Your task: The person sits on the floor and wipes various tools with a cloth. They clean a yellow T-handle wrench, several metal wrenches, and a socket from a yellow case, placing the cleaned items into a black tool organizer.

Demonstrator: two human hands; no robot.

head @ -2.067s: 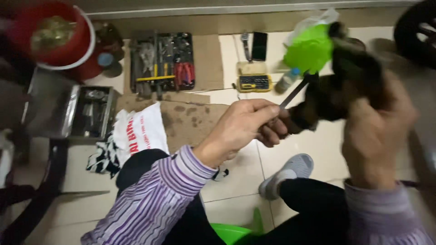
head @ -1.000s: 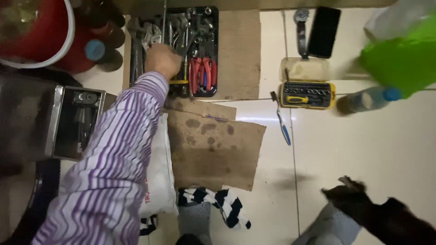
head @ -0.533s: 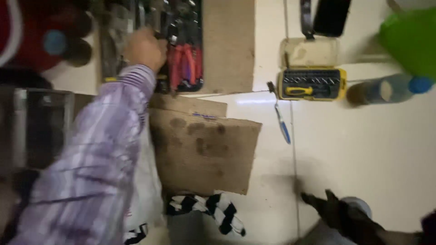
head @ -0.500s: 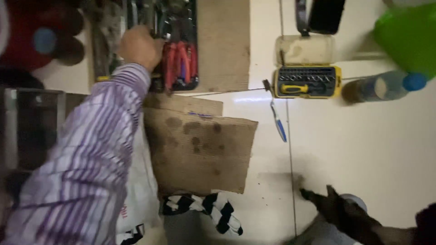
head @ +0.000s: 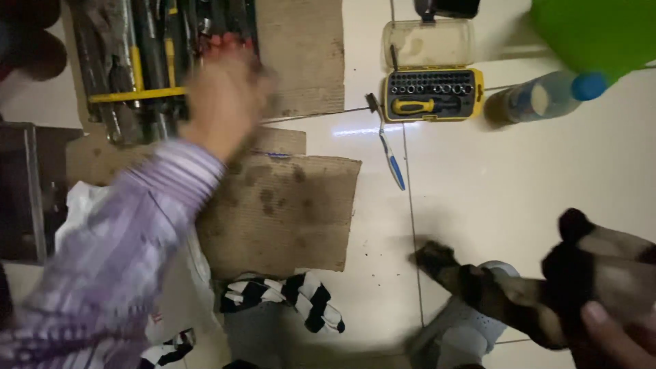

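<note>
While the left hand (head: pixel 225 96) hangs blurred over the open tool tray (head: pixel 137 68), its fingers seem to curl near the red handles at the tray's right edge, but motion smear hides whether they grip anything, so I cannot tell. That tray lies on a cardboard sheet (head: pixel 301 55) on the tiled floor (head: pixel 519 178), probably to spare the tiles, and holds wrenches and long steel tools packed side by side, with a yellow bar across them. A second, stained cardboard piece (head: pixel 294 212) lies just below.

At the lower right, the right hand (head: pixel 615 335) closes its fingers on a dark, mottled object (head: pixel 547 287), grimy and irregular, held above the floor and well apart from the tray; what it is stays unclear.

Further up, a yellow bit case (head: pixel 432 92) sits with its clear lid folded back, sockets in a row and a yellow-handled driver nested inside. A blue-handled small tool (head: pixel 389 150) lies just beside it, and a capped bottle (head: pixel 540 96) rests on its side nearby.
</note>
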